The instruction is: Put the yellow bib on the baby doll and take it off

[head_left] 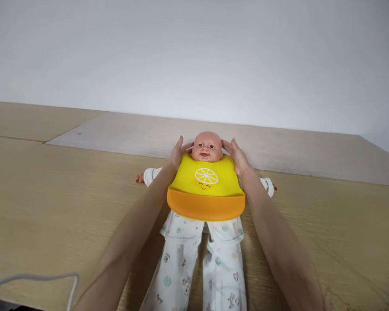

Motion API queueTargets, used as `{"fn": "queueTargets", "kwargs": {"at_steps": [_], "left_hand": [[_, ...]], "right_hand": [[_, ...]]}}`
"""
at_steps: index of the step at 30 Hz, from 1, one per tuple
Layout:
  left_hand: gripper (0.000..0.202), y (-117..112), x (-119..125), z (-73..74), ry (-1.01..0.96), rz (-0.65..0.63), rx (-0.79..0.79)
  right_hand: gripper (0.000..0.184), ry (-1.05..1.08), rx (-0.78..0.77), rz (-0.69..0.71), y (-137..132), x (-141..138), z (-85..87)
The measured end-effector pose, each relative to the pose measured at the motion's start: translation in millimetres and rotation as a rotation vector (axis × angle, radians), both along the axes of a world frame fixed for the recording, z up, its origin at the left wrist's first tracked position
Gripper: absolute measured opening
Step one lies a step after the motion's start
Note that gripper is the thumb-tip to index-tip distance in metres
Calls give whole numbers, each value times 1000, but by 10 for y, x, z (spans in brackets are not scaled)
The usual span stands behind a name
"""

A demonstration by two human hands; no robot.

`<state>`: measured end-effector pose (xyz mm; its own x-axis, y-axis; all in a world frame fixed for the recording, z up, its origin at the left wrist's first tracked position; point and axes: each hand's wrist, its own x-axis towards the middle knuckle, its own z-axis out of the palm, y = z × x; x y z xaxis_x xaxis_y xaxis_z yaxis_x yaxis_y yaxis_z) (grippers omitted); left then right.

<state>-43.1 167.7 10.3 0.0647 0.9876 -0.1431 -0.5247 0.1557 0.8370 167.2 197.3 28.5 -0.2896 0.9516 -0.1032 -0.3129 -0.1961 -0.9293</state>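
Note:
A baby doll lies on its back with its arms spread. It wears white patterned clothes and a yellow bib that has a citrus-slice print and an orange catch pocket. My left hand is at the left side of the doll's head, fingers stretched toward it and set apart. At the other side of the head, my right hand has its fingers extended in the same way. Both hands are beside the bib's upper edges. The fingertips and the back of the bib's neck are partly hidden by the head.
The doll rests on a wooden surface, with a paler board behind its head. A plain wall rises at the back. A white cable curves in at the lower left.

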Motion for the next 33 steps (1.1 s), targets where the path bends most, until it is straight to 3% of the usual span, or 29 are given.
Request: {"fn": "queueTargets", "kwargs": {"at_steps": [6, 12, 20, 27, 33], "left_hand": [[77, -229, 7, -3, -88, 18, 65], [72, -669, 55, 4, -190, 58, 100], [70, -1033, 75, -22, -320, 21, 67], [65, -1358, 15, -42, -286, 33, 44], [61, -1490, 26, -61, -288, 51, 34]], "right_hand": [[44, 54, 77, -42, -152, 37, -71], [48, 109, 133, -82, -647, 109, -74], [49, 96, 45, -22, -1116, 214, -31], [39, 119, 6, 31, -1308, 167, -42], [40, 157, 7, 48, -1256, 16, -138]]}}
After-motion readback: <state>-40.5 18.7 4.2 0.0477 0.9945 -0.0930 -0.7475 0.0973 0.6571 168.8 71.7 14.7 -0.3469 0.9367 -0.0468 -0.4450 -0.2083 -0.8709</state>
